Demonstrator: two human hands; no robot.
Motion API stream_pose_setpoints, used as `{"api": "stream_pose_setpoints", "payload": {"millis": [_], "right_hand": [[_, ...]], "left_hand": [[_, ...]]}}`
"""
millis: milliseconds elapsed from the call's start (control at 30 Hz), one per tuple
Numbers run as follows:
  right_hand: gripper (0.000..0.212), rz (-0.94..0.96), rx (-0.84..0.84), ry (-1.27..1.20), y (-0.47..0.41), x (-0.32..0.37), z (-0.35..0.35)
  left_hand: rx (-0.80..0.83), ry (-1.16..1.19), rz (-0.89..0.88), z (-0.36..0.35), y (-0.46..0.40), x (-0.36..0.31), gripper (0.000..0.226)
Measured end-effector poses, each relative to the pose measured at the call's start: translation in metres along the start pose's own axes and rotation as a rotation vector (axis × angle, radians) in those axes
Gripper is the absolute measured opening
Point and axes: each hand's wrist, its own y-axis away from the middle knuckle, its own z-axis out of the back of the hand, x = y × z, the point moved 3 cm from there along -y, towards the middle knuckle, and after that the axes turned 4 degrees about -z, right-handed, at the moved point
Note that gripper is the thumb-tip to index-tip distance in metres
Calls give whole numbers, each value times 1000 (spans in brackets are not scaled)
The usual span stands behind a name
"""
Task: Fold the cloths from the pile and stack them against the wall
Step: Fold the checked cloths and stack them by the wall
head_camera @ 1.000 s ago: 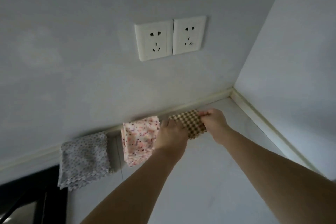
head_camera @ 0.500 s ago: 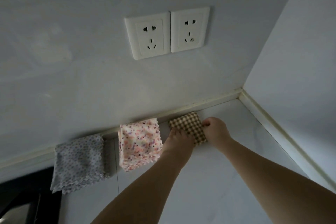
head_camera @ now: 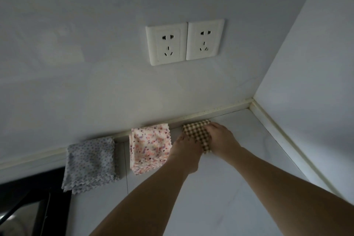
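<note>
Both hands on the checked cloth (head_camera: 197, 136) at the wall's foot, right of the floral cloth (head_camera: 149, 147) and grey cloth (head_camera: 90, 165) — left hand (head_camera: 186, 148) and right hand (head_camera: 220, 140) press it flat, fingers hidden, grip unclear — likely squaring it.

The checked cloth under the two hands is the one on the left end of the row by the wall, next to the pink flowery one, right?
Not quite. In the head view the checked cloth is at the right end of the row, next to the pink flowery cloth. The grey dotted cloth is on the left end.
</note>
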Motion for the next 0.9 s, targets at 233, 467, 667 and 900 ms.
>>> {"api": "stream_pose_setpoints", "payload": {"millis": [233, 467, 667, 900], "right_hand": [[44, 12, -67, -135, 58, 46, 34], [48, 42, -129, -184, 118, 126, 54], [46, 105, -178, -194, 177, 236, 61], [53, 172, -140, -199, 251, 374, 46]], "left_hand": [[-150, 172, 115, 37, 70, 38, 32], [-296, 323, 257, 70, 176, 99, 25], [-378, 402, 370, 69, 297, 159, 32], [-378, 431, 438, 57, 444, 225, 43]]}}
